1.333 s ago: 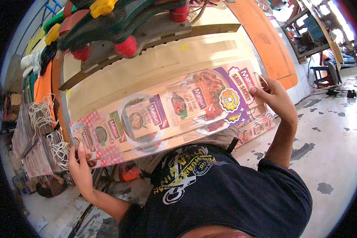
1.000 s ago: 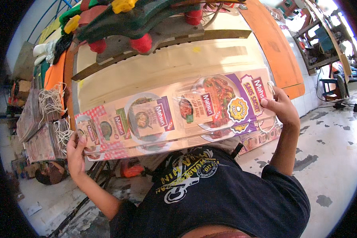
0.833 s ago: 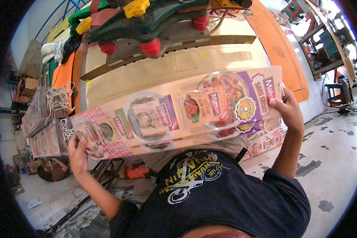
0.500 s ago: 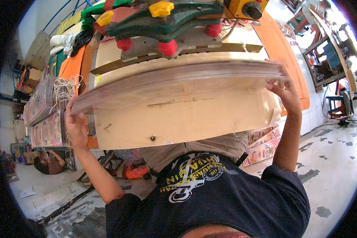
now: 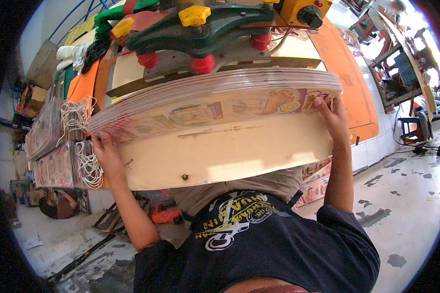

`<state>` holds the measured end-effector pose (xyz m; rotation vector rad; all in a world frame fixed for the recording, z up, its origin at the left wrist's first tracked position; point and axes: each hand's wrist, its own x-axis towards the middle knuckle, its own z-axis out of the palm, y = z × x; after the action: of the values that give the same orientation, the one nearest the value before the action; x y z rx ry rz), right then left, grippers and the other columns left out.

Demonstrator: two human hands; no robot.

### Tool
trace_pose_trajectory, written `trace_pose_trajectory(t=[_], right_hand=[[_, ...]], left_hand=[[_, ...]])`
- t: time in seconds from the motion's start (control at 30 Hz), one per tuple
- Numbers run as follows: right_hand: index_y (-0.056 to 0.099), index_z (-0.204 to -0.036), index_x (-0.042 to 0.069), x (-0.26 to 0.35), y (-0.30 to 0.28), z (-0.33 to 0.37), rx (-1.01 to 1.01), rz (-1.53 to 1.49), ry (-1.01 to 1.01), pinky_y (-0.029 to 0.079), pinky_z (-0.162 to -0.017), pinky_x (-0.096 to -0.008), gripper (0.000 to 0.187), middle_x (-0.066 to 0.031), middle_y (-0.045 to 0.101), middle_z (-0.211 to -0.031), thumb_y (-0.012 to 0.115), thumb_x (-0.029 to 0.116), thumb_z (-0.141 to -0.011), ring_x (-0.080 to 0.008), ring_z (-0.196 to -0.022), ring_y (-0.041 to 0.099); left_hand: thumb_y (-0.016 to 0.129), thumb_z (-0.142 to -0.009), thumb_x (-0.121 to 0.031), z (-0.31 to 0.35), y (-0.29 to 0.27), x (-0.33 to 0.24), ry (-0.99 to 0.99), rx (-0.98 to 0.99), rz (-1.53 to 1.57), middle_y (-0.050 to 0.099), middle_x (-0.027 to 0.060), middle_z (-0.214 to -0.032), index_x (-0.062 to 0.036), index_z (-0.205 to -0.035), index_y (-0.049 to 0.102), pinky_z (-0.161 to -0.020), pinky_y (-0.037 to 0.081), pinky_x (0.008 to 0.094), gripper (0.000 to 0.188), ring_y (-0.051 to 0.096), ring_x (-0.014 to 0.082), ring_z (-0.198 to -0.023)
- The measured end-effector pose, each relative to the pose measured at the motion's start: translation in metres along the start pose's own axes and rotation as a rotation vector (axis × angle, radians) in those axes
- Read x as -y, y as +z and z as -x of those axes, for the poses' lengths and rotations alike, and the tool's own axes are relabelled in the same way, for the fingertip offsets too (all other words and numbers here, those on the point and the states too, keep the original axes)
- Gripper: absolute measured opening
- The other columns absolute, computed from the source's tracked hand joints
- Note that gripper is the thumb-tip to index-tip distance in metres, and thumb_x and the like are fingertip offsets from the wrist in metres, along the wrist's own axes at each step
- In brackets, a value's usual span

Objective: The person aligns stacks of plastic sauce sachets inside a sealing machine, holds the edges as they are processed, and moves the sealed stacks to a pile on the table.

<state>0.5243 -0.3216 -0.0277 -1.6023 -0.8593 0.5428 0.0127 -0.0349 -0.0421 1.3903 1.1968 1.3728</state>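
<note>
A long stack of clear plastic sheets or sleeves with colourful printed panels [image 5: 220, 105] stands on its edge, tilted, across the cream work surface [image 5: 215, 156]. My left hand [image 5: 110, 158] grips its left end from below, with the fingers partly hidden behind it. At the other end my right hand [image 5: 334, 117] holds the stack, thumb on the near printed face. Just beyond the stack is a dark green machine arm [image 5: 205, 31] with yellow knobs [image 5: 194, 16] and red feet [image 5: 203, 63].
Bundles of similar printed plastic [image 5: 56, 166] with white cords [image 5: 78, 117] sit at the left. An orange board [image 5: 349, 83] lies right of the machine, near a yellow control box [image 5: 303, 12]. More printed packs [image 5: 313, 188] are low beside my lap. Another person [image 5: 58, 202] is at far left.
The stack has tipped so its printed near face shows, and its layers look squared up. My right hand has shifted left; my left hand has moved slightly right and nearer me.
</note>
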Motion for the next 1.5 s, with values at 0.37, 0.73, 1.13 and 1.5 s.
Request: trace_pose_trajectory(t=[0.37, 0.73, 1.13, 1.5], right_hand=[[0.051, -0.137, 0.003, 0.003, 0.019, 0.016, -0.193, -0.215, -0.009, 0.053, -0.082, -0.0286, 0.05, -0.007, 0.064, -0.113, 0.074, 0.018, -0.095, -0.0148, -0.1, 0.063], [0.039, -0.153, 0.002, 0.014, 0.023, 0.004, -0.223, -0.034, -0.321, 0.036, -0.112, -0.0408, 0.072, -0.0155, 0.053, -0.14, 0.06, 0.046, -0.1, -0.0259, -0.132, 0.049], [0.059, -0.12, -0.004, 0.076, 0.034, 0.0, -0.367, 0.403, -1.046, 0.046, -0.09, -0.0378, 0.035, -0.0198, 0.069, -0.113, 0.064, 0.017, -0.094, -0.0266, -0.102, 0.061], [0.071, -0.117, 0.009, 0.152, 0.129, -0.015, 0.393, 0.806, -1.132, 0.048, -0.081, -0.0404, 0.038, -0.0074, 0.064, -0.104, 0.078, 0.017, -0.08, -0.0274, -0.092, 0.061]], left_hand=[[0.064, -0.104, -0.037, -0.003, -0.021, 0.028, 0.089, -0.02, 0.199, 0.052, 0.0112, -0.145, 0.0021, -0.153, 0.036, -0.111, 0.039, 0.0343, 0.069, 0.051, 0.0201, -0.129], [0.041, -0.111, -0.04, 0.011, -0.012, 0.012, 0.109, -0.132, 0.167, 0.044, 0.018, -0.155, 0.0051, -0.154, 0.037, -0.119, 0.03, 0.0396, 0.062, 0.043, 0.0262, -0.142], [0.044, -0.107, -0.028, 0.04, 0.066, -0.083, 1.023, 0.071, -0.454, 0.058, 0.0253, -0.143, 0.0085, -0.137, 0.059, -0.118, 0.035, 0.0504, 0.049, 0.053, 0.036, -0.138], [0.058, -0.098, -0.018, 0.063, 0.114, -0.068, 1.134, 0.219, -0.6, 0.07, 0.0104, -0.127, -0.0051, -0.125, 0.07, -0.117, 0.036, 0.0501, 0.032, 0.063, 0.0273, -0.122]])
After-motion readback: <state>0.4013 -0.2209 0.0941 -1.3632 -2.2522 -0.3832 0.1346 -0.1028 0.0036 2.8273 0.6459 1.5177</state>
